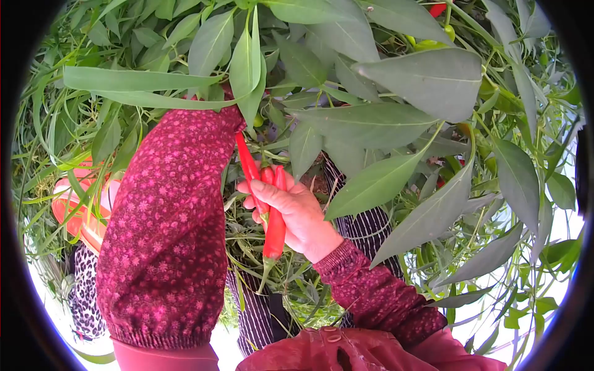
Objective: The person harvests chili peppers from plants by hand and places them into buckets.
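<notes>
Several red chili peppers (274, 230) with green stems lie in my right hand (289, 210), whose fingers and thumb are closed round them below the leaves. One long pepper points up and left toward the cuff of my left sleeve (167, 216). That patterned sleeve reaches forward into the pepper plants, and leaves and the cuff hide my left hand. Broad green leaves (383, 123) hang over and to the right of my right hand.
An orange-red basket (83, 207) stands among the plants at the left, near a spotted cloth (86, 290). Striped trouser legs (253, 315) show below my hands. More red peppers (437, 9) hang at the upper right.
</notes>
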Demonstrator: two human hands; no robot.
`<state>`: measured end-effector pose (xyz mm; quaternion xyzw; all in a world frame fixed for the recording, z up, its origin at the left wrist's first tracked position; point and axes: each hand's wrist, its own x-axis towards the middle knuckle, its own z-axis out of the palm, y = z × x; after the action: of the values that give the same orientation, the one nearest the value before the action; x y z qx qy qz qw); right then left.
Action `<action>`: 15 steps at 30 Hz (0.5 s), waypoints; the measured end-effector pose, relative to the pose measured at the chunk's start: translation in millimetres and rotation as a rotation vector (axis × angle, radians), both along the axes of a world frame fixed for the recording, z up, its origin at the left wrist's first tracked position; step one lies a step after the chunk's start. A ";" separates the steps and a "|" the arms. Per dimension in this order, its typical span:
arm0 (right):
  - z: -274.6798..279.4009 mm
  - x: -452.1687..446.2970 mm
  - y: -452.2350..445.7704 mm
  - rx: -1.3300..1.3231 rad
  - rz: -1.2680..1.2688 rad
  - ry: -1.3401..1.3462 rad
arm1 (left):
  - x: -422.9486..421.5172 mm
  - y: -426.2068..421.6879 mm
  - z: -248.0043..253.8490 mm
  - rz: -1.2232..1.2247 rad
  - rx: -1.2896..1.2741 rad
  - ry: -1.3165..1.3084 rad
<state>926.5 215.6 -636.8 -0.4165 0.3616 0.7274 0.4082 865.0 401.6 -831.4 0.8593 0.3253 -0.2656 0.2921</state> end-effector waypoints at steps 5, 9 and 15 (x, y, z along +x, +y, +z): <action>-1.6 1.7 1.0 -0.002 0.019 -0.024 | -14.0 20.8 9.1 0.092 -0.111 -0.065; -5.5 0.4 -0.3 -0.001 0.016 -0.100 | -34.0 35.0 25.8 0.215 -0.296 -0.092; -24.0 -2.4 -19.7 -0.090 0.087 -0.390 | -55.7 45.9 42.1 0.374 -0.506 -0.132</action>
<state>924.0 195.9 -660.8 -0.5825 0.2895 0.6331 0.4195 809.2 447.6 -789.3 0.7002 0.3814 -0.2234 0.5607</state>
